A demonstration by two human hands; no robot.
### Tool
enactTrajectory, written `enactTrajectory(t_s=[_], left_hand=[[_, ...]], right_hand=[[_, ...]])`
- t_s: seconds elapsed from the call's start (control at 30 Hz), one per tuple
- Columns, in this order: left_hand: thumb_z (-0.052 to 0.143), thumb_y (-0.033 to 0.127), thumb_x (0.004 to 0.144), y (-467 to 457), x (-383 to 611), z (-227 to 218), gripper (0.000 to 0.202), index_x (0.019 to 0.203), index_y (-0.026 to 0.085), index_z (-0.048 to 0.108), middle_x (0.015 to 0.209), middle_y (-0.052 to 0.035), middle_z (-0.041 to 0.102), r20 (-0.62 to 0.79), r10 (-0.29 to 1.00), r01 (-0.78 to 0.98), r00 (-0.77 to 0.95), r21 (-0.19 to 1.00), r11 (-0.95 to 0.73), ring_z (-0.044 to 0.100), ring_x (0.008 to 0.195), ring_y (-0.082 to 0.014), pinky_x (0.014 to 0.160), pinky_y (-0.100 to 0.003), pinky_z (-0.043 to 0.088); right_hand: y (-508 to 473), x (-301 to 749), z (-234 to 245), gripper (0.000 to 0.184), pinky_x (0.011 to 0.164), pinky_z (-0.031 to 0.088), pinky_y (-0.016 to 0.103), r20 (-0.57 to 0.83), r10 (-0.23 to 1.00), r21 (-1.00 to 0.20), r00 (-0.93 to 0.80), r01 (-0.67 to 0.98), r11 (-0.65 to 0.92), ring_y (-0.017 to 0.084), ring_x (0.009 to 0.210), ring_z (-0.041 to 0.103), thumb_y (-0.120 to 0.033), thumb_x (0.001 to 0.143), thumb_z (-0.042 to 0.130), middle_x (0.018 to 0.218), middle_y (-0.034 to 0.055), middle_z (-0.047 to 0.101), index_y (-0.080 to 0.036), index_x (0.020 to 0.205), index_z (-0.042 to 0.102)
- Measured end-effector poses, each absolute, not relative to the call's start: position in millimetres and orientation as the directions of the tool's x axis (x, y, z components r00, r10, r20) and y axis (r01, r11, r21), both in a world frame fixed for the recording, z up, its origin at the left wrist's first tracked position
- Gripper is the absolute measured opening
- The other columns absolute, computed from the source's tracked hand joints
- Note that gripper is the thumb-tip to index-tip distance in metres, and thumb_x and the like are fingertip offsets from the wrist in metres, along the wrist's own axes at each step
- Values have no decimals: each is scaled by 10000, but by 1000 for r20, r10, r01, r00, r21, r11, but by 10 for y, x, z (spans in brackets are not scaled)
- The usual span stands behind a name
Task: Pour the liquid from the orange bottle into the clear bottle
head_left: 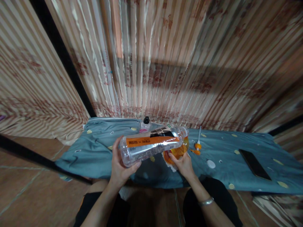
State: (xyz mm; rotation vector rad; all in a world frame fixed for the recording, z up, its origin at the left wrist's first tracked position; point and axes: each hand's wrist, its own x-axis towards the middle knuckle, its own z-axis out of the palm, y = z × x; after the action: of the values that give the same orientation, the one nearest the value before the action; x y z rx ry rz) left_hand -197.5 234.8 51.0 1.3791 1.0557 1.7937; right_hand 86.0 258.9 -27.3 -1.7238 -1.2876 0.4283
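Note:
A large clear plastic bottle [142, 151] with an orange and black label lies tilted in my left hand [119, 164], which is wrapped round its base end. Its open mouth points right, at the top of an amber bottle [181, 151]. My right hand [183, 164] grips this amber bottle, partly hidden behind the clear one. White paper or tissue [170, 166] shows under it. To the right, an orange pump head [198, 146] with a pale tube rests on the cloth. A white round cap [210, 164] lies near my right hand.
A teal sheet [94, 151] with yellow prints covers the low surface. A small bottle with a black cap [146, 120] stands behind the clear bottle. At the right lies a black phone [254, 164]. Striped curtains [153, 63] hang behind; dark poles [63, 63] frame the left.

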Motion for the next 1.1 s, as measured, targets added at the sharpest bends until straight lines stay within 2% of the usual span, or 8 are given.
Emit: enactTrajectory(t_s=[0.2, 0.37, 0.5, 0.73, 0.93, 1.1], left_hand=[[947, 536, 581, 2364, -1977, 493, 997, 1421, 229, 506, 1258, -130, 674, 473, 839, 44, -269, 876, -480, 720, 1106, -342, 884, -428, 640], [952, 542, 570, 2371, -1979, 507, 999, 1410, 227, 513, 1233, -123, 682, 480, 836, 55, -267, 873, -484, 730, 1065, -325, 881, -420, 636], [954, 554, 570, 2365, -1985, 514, 1015, 1421, 228, 507, 1259, -129, 674, 470, 843, 58, -260, 879, -473, 715, 1110, -338, 909, -431, 628], [964, 508, 565, 2367, -1988, 527, 1013, 1427, 231, 508, 1281, -134, 674, 474, 845, 40, -247, 877, -479, 725, 1111, -335, 920, -435, 630], [952, 478, 586, 2351, -1976, 554, 944, 1408, 236, 555, 1294, -131, 679, 474, 843, 37, -254, 876, -481, 727, 1125, -331, 935, -435, 637], [959, 460, 580, 2363, -1992, 512, 962, 1423, 241, 552, 1322, -134, 671, 491, 832, 54, -257, 867, -495, 714, 1157, -348, 968, -467, 631]], right_hand=[[2584, 854, -268, 690, 851, 637, 498, 241, 881, -816, 408, 577, -44, 394, 961, 799, -766, 656, 735, 990, 176, 825, -214, 1058, 637], [2585, 865, -270, 690, 839, 635, 498, 229, 884, -809, 408, 584, -60, 395, 958, 795, -759, 647, 742, 974, 171, 824, -217, 1062, 638], [2585, 865, -257, 663, 850, 631, 519, 211, 891, -799, 401, 596, -79, 409, 969, 791, -736, 664, 726, 976, 183, 816, -209, 1053, 629], [2571, 845, -214, 643, 887, 625, 522, 204, 891, -817, 405, 571, -73, 409, 993, 792, -711, 655, 733, 1014, 183, 820, -218, 1052, 621], [2576, 851, -221, 650, 885, 628, 514, 201, 893, -824, 403, 563, -68, 401, 991, 794, -714, 653, 728, 1027, 191, 823, -214, 1054, 619], [2585, 869, -255, 638, 860, 633, 500, 221, 894, -822, 390, 567, -45, 386, 971, 797, -725, 664, 726, 1010, 172, 826, -222, 1043, 624]])
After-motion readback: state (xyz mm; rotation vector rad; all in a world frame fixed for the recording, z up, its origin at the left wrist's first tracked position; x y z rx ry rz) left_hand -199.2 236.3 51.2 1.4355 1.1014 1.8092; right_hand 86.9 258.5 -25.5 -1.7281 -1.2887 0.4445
